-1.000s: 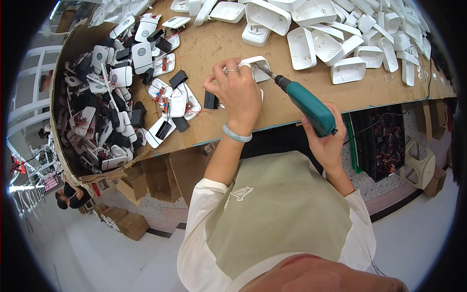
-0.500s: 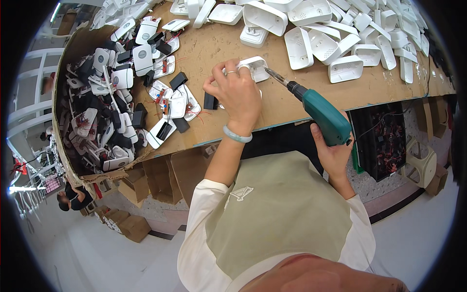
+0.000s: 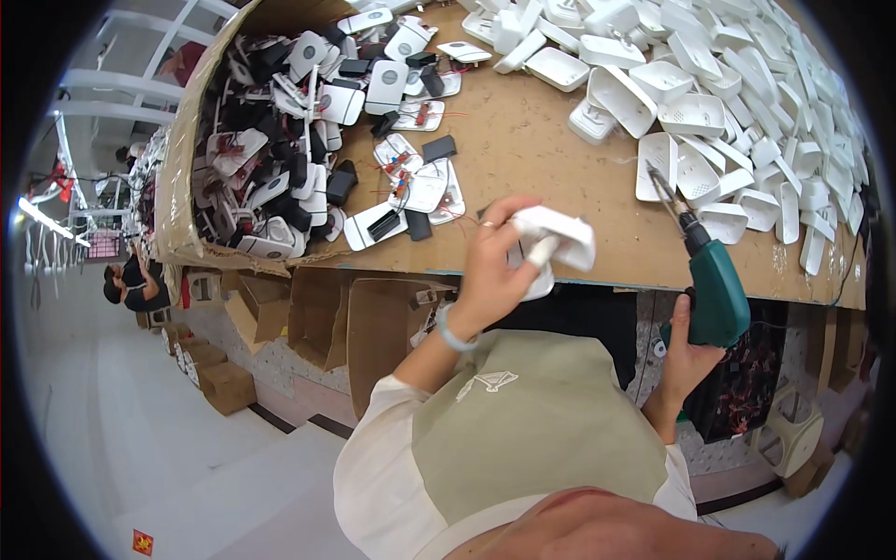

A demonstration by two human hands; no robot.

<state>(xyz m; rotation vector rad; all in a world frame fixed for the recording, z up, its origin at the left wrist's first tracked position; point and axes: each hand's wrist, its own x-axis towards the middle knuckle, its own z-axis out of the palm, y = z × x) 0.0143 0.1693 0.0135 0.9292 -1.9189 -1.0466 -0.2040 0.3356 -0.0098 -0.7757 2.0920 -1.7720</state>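
My left hand (image 3: 497,266) grips a white plastic housing (image 3: 571,241), tilted and raised near the front edge of the table; motion blurs it. The fingers hide part of the housing, and a second white part shows under it. In my right hand (image 3: 689,366) is a teal electric screwdriver (image 3: 717,294), its metal bit pointing away from me. The bit's tip shows in front of a white shell (image 3: 656,187) at the edge of the pile; whether they touch I cannot tell. Bit and held housing are apart.
White shells (image 3: 695,121) lie heaped at the far right of the cardboard-covered table (image 3: 523,140). At left a cardboard box (image 3: 177,201) holds white covers and black parts. Wired pieces (image 3: 425,187) lie beside it. Boxes (image 3: 317,322) stand beneath; a stool (image 3: 789,429) is at right.
My left hand has lifted the white housing off the table. The screwdriver has moved right, away from it. The whole view has shifted, so the table's contents appear farther right.
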